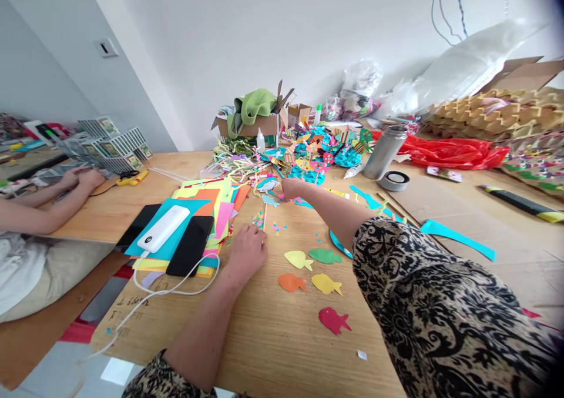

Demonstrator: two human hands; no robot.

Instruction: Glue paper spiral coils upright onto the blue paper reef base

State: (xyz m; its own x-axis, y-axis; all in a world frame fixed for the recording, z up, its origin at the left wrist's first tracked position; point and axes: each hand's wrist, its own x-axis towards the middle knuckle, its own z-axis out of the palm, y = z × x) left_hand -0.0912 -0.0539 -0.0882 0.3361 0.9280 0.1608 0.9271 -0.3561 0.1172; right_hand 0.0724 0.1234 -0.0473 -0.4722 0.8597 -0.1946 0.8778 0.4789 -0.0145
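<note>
My left hand point(247, 251) rests on the wooden table point(273, 327) with fingers curled around the lower end of a thin wooden stick point(265, 216). My right hand point(291, 188) is stretched far forward, fingers closed at a light blue paper fish point(267, 185) near the pile of coloured paper cut-outs point(315, 151). Several paper fish lie in front of me: yellow point(298, 260), green point(325, 256), orange point(291, 282), another yellow point(326, 283) and red point(333, 320).
A stack of coloured paper point(215, 207) carries two phones point(190, 245) and a white power bank point(164, 228) with a cable. A steel bottle point(384, 152), its lid point(394, 180), a glue bottle point(261, 140) and cardboard boxes stand behind. Another person's arms point(57, 201) lie at the left.
</note>
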